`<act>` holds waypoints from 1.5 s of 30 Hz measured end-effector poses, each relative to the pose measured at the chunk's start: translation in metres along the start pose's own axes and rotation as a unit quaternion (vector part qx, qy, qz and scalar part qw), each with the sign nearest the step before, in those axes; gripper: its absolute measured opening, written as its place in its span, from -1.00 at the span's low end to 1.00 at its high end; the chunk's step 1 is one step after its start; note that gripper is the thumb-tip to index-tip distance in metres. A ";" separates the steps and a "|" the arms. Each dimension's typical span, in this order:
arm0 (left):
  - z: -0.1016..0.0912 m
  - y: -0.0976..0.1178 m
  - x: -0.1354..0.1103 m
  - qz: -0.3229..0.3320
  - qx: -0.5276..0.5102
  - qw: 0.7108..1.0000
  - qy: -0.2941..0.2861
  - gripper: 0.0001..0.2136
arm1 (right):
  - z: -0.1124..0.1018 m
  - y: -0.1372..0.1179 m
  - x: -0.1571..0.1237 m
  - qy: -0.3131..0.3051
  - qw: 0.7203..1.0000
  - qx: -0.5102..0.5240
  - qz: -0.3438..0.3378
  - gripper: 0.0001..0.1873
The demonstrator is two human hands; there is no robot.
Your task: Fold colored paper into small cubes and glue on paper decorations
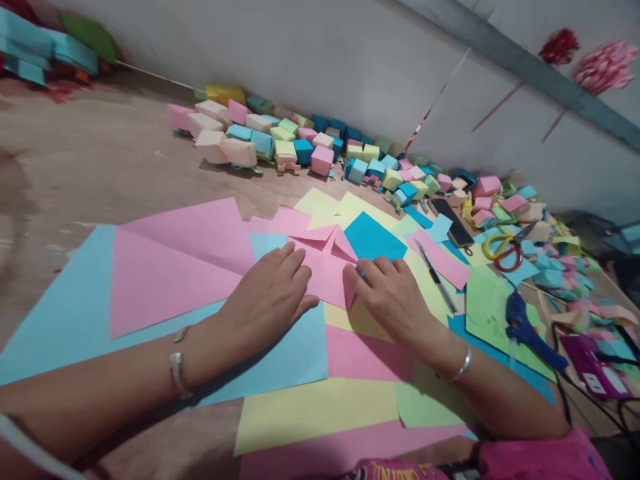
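A folded sheet of pink paper [325, 270] lies before me, its top edge creased with small flaps that stand up slightly. My left hand [270, 293] rests palm down on its left side, fingers lying over the paper and thumb apart. At the right edge, my right hand [393, 297] pinches the paper between thumb and fingers, where the side is bent upward. Beneath are a large light blue sheet [280, 350] and other coloured sheets. A larger creased pink sheet [175, 267] lies left of my left hand. A dark blue piece of paper [377, 237] is just beyond my right hand.
Several small paper boxes [323, 160] line the wall. On the right lie a pen [435, 277], a phone [453, 223], scissors [505, 253], a blue glue gun [533, 330] and a purple power strip [593, 367] with cables. A light blue paper model [45, 47] stands far left.
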State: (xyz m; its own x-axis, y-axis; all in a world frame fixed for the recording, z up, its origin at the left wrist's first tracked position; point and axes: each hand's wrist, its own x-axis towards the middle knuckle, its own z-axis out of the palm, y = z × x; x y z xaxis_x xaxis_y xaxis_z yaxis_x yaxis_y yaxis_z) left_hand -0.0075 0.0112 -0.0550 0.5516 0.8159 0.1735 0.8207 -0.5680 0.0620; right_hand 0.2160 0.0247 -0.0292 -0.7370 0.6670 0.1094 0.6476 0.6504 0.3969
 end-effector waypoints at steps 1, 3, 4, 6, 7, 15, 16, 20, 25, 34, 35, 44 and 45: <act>-0.001 0.000 0.001 0.000 0.000 1.000 -0.003 -0.72 | 0.000 0.000 -0.001 0.003 1.000 -0.003 0.000 -0.79; -0.003 -0.002 0.003 0.001 -0.003 1.000 -0.009 -0.68 | 0.000 -0.001 -0.002 0.013 1.000 -0.006 -0.004 -0.80; -0.003 -0.002 0.004 0.004 -0.002 1.000 -0.009 -0.67 | 0.001 -0.001 -0.002 0.019 1.000 -0.004 -0.013 -0.80; -0.003 -0.004 0.006 0.015 0.010 1.000 -0.009 -0.69 | 0.001 -0.001 -0.002 0.029 0.999 0.006 -0.042 -0.81; -0.003 -0.005 0.007 0.021 0.018 1.000 -0.009 -0.70 | 0.001 -0.001 -0.002 0.033 0.998 0.012 -0.057 -0.80; 0.003 -0.006 0.007 0.031 0.036 0.999 0.005 -0.83 | 0.003 0.001 0.002 0.065 0.989 0.091 -0.100 -0.76; 0.003 -0.006 0.006 0.028 0.035 0.999 0.011 -0.83 | 0.004 0.001 0.002 0.065 0.988 0.100 -0.100 -0.74; -0.001 0.001 -0.001 0.013 0.016 1.000 0.005 -0.87 | 0.007 0.003 0.002 0.033 0.988 0.129 -0.083 -0.78; -0.006 0.013 -0.013 0.040 -0.009 0.999 -0.034 -0.84 | 0.007 0.004 -0.003 -0.009 0.984 0.176 -0.033 -0.81; -0.003 0.020 -0.016 0.054 -0.024 0.997 0.040 -0.75 | 0.011 -0.005 -0.004 -0.008 0.984 0.165 0.060 -0.76; -0.003 0.020 -0.015 0.053 -0.030 0.997 0.044 -0.74 | 0.011 -0.006 -0.003 -0.027 0.984 0.164 0.060 -0.74; -0.001 0.012 -0.004 0.008 -0.065 0.997 0.027 -0.69 | 0.015 -0.007 0.000 -0.080 0.973 0.200 0.088 -0.72; -0.002 0.012 -0.003 0.003 -0.065 0.998 0.026 -0.69 | 0.016 -0.007 0.000 -0.078 0.971 0.206 0.090 -0.72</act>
State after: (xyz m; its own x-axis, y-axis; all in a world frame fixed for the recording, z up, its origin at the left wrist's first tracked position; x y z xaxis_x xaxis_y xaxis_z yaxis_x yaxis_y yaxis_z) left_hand 0.0004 0.0014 -0.0533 0.5448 0.8077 0.2255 0.7892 -0.5847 0.1877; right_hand 0.2145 0.0257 -0.0462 -0.5868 0.8097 -0.0092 0.8097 0.5866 -0.0172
